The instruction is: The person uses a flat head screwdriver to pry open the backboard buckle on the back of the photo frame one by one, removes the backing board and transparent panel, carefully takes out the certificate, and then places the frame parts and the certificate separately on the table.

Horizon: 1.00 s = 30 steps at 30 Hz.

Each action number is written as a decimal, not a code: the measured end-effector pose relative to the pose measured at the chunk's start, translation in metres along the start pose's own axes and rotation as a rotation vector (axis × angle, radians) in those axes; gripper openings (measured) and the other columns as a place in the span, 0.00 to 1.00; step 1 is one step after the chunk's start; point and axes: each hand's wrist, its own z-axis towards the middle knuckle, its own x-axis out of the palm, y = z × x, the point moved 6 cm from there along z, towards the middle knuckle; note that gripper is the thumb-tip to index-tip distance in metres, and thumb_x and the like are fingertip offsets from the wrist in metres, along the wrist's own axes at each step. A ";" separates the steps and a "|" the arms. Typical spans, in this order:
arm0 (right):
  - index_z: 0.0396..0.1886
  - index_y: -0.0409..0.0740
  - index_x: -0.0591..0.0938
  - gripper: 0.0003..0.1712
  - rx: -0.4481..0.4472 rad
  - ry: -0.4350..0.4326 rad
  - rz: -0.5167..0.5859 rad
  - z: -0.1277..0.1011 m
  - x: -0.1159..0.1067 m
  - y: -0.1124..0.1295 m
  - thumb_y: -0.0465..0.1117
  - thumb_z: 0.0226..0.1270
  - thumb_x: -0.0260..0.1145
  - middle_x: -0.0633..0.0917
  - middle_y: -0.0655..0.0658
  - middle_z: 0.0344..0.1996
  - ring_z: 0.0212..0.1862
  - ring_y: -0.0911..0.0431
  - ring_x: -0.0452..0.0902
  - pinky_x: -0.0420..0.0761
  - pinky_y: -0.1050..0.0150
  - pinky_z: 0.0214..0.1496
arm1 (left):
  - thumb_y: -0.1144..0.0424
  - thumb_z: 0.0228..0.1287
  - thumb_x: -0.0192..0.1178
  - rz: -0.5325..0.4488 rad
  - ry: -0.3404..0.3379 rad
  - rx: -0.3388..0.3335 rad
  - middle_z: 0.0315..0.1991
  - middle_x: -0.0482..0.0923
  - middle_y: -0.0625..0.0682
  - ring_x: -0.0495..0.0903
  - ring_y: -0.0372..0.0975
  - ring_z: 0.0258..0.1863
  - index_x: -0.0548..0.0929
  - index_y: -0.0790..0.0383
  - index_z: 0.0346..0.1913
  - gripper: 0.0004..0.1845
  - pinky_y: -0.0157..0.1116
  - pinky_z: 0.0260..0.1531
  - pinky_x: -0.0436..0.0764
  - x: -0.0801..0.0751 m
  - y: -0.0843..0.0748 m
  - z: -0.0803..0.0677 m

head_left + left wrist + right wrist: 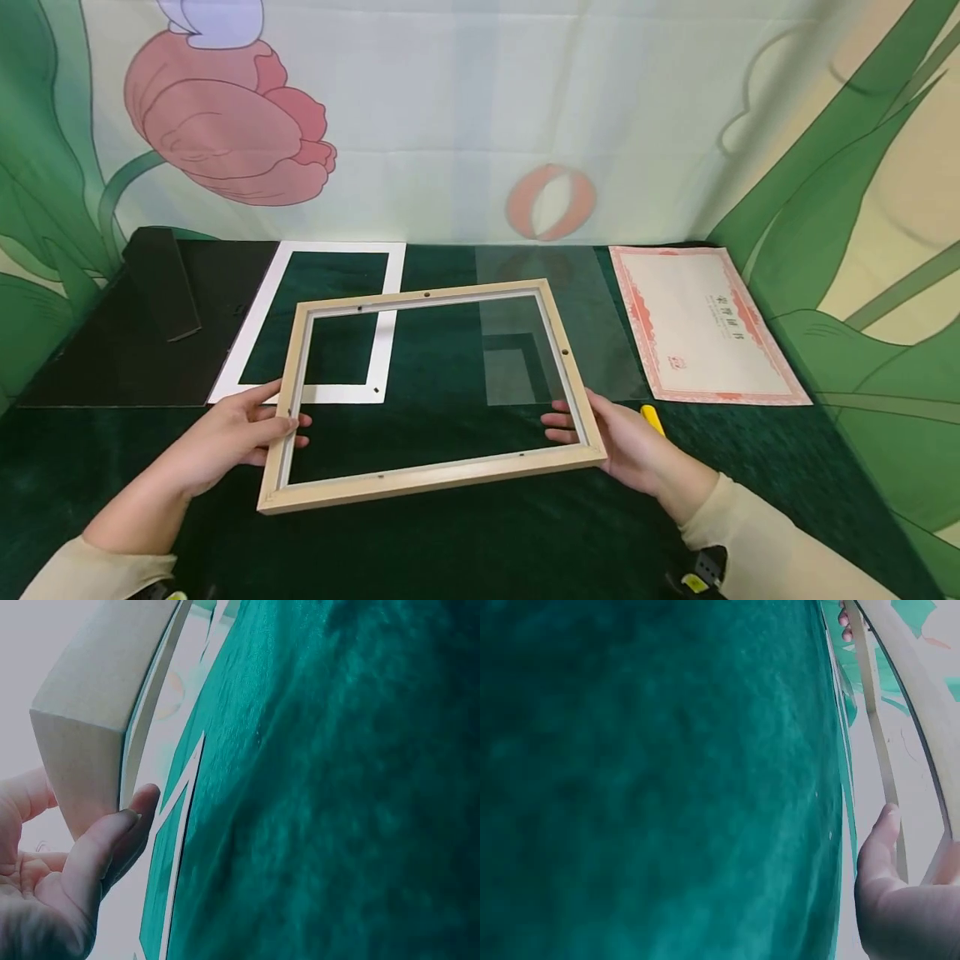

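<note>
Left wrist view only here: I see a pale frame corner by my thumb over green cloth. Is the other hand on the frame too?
Observer: Yes, the right hand holds the frame at its right side, the left hand at its left.
Operator: Is anything lying under the frame?
Observer: A white mat and a clear sheet lie partly behind it on the cloth.
Operator: Anything else nearby?
Observer: A certificate lies further right, a black board at far left.
</note>
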 end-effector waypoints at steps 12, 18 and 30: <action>0.57 0.34 0.60 0.30 -0.270 -0.250 -0.592 -0.035 -0.048 0.052 0.52 0.64 0.46 0.66 0.35 0.55 0.52 0.50 0.67 0.70 0.62 0.47 | 0.65 0.59 0.51 0.034 0.018 0.029 0.45 0.70 0.68 0.76 0.51 0.38 0.43 0.67 0.64 0.35 0.44 0.32 0.76 0.018 -0.009 0.023; 0.57 0.35 0.62 0.34 -0.195 -0.215 -0.774 -0.033 -0.055 0.043 0.54 0.59 0.52 0.67 0.36 0.54 0.50 0.46 0.67 0.71 0.57 0.46 | 0.64 0.57 0.53 0.057 0.011 0.020 0.44 0.72 0.67 0.77 0.50 0.36 0.46 0.66 0.64 0.35 0.44 0.30 0.76 0.029 -0.012 0.035; 0.54 0.33 0.67 0.31 -0.234 -0.254 -1.086 -0.032 -0.051 0.033 0.47 0.55 0.59 0.77 0.40 0.42 0.35 0.54 0.74 0.76 0.62 0.35 | 0.65 0.58 0.52 0.245 -0.020 0.038 0.42 0.72 0.64 0.76 0.45 0.33 0.51 0.65 0.63 0.32 0.41 0.26 0.77 0.048 -0.022 0.043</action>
